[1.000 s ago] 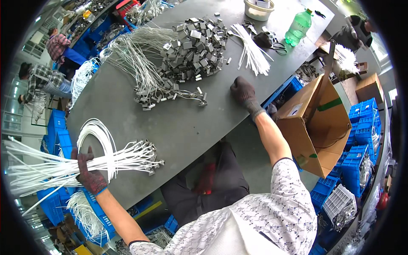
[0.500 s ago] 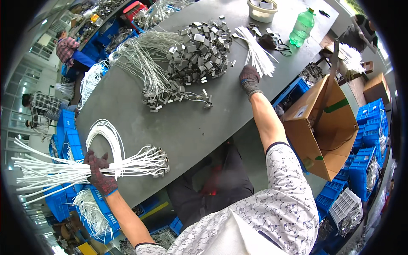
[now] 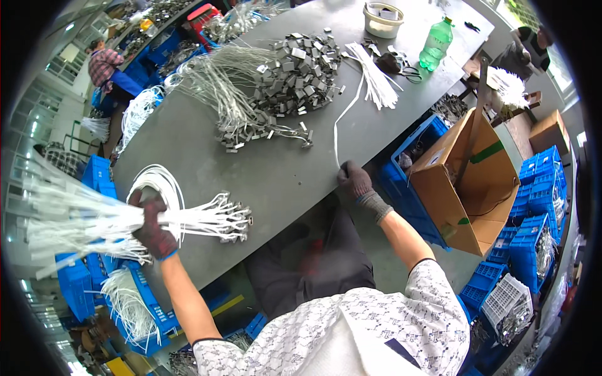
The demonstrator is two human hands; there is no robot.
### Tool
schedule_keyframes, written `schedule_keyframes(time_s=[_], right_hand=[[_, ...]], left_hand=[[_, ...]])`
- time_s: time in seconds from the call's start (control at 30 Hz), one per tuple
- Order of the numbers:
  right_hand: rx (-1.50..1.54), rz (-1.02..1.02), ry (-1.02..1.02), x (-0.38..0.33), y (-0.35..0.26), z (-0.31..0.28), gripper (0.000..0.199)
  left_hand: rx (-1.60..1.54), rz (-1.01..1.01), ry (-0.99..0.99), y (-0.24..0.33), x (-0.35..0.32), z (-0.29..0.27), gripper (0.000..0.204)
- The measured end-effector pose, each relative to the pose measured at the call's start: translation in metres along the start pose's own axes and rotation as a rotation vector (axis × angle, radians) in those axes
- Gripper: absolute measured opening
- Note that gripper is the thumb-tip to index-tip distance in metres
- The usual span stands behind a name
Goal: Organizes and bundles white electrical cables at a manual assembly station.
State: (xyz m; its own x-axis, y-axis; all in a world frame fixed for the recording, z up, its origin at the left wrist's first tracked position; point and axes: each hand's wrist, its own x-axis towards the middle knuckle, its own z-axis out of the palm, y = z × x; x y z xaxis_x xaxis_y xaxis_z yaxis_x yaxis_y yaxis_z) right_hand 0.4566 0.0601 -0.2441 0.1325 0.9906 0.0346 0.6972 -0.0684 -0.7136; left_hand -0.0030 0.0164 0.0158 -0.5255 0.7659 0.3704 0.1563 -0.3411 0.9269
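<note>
My left hand [image 3: 152,227], in a dark knitted glove, is closed around a bundle of white cables [image 3: 194,218] at the table's left front. Small metal-looking connectors [image 3: 241,220] cluster at the bundle's right end; its loose left ends are smeared by motion. A coiled loop of white cable [image 3: 153,178] lies just beyond this hand. Near the table's front edge, my gloved right hand [image 3: 355,180] pinches the end of a thin white strip [image 3: 337,135]. That strip stretches up to a bunch of white strips [image 3: 376,81] lying farther back on the table.
A heap of dark grey connectors [image 3: 298,75] with thin pale wires [image 3: 219,81] covers the table's middle back. Behind stand a tub [image 3: 383,28] and a green bottle [image 3: 436,45]. An open cardboard box [image 3: 467,182] and blue crates [image 3: 533,244] flank the right. Other people work farther off.
My right hand has moved from the white strips toward me, drawing one strip out by its end. The left hand still grips the cable bundle, whose loose ends have swung upward.
</note>
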Motion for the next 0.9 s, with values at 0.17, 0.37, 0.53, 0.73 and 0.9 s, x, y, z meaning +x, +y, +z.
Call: schedule_keyframes(time_s=[0.17, 0.37, 0.53, 0.73, 0.9], right_hand=[[0.169, -0.241, -0.127, -0.009, -0.081, 0.008, 0.018], [0.288, -0.530, -0.551, -0.015, -0.296, -0.025, 0.019], [0.274, -0.861, -0.496, -0.052, -0.389, -0.024, 0.021], [0.756, -0.392, -0.866, -0.122, -0.392, -0.041, 0.017], [0.779, -0.414, -0.797, -0.173, -0.379, -0.001, 0.013]], left_hand=[[0.035, -0.149, -0.209, 0.021, -0.009, -0.002, 0.044], [-0.069, -0.098, -0.492, 0.032, -0.011, -0.007, 0.042], [-0.018, -0.120, -0.607, 0.041, -0.016, -0.025, 0.034], [0.237, 0.033, -0.571, 0.027, -0.012, -0.050, 0.035], [1.226, 0.181, -0.532, 0.074, -0.011, -0.049, 0.066]])
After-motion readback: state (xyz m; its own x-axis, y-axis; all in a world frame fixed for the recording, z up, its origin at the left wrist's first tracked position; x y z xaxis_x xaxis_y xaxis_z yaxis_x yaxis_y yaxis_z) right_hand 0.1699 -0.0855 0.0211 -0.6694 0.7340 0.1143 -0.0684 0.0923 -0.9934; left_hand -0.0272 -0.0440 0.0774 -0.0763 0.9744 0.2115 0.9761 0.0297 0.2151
